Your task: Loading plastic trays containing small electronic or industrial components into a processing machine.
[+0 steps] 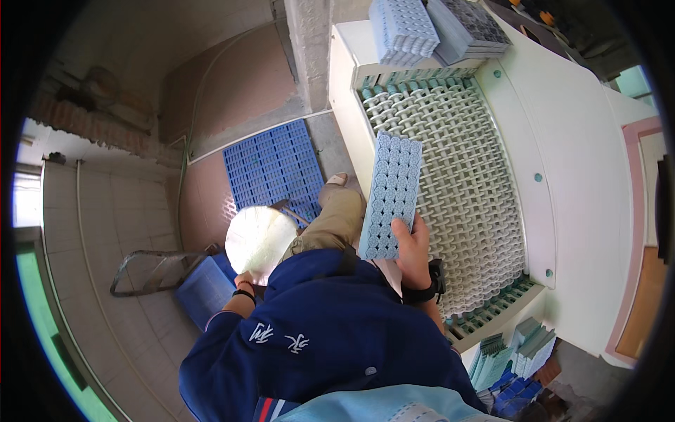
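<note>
My right hand [413, 252] has a light-blue, rectangular, hole-patterned slab [394, 190] by its near right edge, thumb on top, probably to steady it by the white roller bed's [457, 183] left side. Can't tell if my left hand [244, 280] grips that round white disc [260, 239].

White machine [573, 169] top: light-blue perforated stack [404, 32] beside grey stack [463, 32]. Floor [204, 188]: blue grid mat [273, 163].
</note>
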{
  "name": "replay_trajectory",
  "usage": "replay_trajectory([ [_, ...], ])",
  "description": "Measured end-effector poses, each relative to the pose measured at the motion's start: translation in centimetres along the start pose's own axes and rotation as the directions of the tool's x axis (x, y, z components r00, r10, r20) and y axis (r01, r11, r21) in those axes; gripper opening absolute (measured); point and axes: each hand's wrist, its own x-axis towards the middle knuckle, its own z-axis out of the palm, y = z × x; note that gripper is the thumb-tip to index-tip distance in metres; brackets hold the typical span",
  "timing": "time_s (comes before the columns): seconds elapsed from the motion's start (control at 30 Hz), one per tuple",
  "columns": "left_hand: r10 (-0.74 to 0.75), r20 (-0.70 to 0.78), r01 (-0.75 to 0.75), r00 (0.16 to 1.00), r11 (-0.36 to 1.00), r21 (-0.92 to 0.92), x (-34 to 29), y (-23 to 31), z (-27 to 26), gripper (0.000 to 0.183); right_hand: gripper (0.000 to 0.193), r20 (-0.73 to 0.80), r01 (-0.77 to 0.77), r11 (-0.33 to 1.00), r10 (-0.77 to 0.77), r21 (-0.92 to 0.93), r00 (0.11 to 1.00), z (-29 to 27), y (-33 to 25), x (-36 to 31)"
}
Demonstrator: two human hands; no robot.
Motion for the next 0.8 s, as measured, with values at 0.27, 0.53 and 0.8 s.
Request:
replay_trajectory([
  [0.27,0.852,0.182,-0.867,0.49,0.498,0.0,-21.5,35.4,6.1,0.029,0.035,-0.367,0.19,0.982,-0.175,0.005,0.914,-4.7,-3.8,-1.6],
  [0.53,0.262,0.941,-0.569,-0.217,0.749,-0.339,-40.0,48.6,23.1,0.039,0.029,-0.632,0.289,0.956,-0.193,0.051,0.75,-1.9,-4.5,2.9],
  [0.8,-0.327,0.848,-0.295,-0.417,0.931,0.214,-43.5,49.1,34.3,0.043,0.03,-0.694,0.296,0.929,-0.061,0.224,0.718,3.4,-3.1,12.7],
])
